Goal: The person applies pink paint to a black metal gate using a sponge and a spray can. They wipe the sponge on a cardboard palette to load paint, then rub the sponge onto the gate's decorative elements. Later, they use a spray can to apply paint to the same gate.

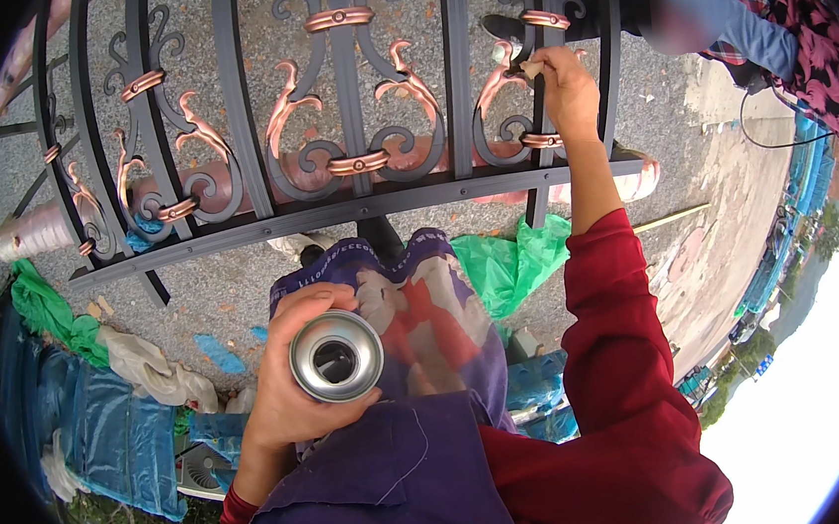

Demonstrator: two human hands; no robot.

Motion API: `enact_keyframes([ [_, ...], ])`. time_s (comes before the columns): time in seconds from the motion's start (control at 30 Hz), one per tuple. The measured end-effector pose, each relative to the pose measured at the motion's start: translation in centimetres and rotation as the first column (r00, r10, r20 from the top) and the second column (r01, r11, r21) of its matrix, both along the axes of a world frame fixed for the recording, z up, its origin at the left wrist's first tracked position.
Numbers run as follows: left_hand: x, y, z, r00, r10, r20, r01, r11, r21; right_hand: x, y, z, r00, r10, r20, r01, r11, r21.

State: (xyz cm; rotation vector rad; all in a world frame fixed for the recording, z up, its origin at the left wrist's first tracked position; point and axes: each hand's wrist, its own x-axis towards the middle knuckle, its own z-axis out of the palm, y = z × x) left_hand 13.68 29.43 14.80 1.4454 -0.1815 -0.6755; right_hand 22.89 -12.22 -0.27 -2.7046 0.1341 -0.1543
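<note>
My left hand (277, 404) is wrapped round a silver metal can (333, 325), held upright in front of my apron (378, 475). The can's round top opening faces me, and its inside looks dark. My right hand (571, 97) reaches forward to a black metal railing panel (365, 205) with scrollwork. Pinched in its fingers is a small tan pad (530, 70), at the upper end of a copper-coloured leaf scroll (493, 96). Other scrolls and the ring-shaped collars (338, 18) on the bars are copper-coloured as well. Whether the pad is cloth or sponge, I cannot tell.
Under the panel lies a plastic-wrapped roll (23, 237) on gravelly ground. Green plastic (524, 263) and blue sheeting (120, 428) lie around my legs. At the far right is another person (769, 42) in a patterned garment, with a dark cable (763, 140) near them.
</note>
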Motion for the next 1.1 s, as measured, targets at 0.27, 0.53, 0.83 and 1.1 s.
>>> enact_keyframes([
  [0.27, -0.1, 0.1, -0.2, 1.000, 0.013, -0.002, -0.013, 1.000, 0.013, 0.0, 0.3, -0.2, 0.999, 0.041, 0.003, -0.041, 0.996, 0.076],
  [0.53, 0.1, 0.1, -0.2, 1.000, 0.015, 0.001, -0.015, 1.000, 0.020, 0.0, 0.6, 0.0, 0.999, -0.044, 0.010, 0.044, 0.997, 0.060],
  [0.83, 0.4, 0.2, -0.4, 0.999, -0.008, 0.031, 0.007, 0.999, 0.033, -0.2, 0.3, 0.0, 0.995, -0.088, 0.041, 0.086, 0.995, 0.049],
  [1.1, 0.6, 0.1, -0.2, 1.000, -0.010, 0.015, 0.010, 1.000, 0.001, -0.3, 0.0, -0.1, 0.995, -0.094, 0.011, 0.094, 0.994, 0.055],
])
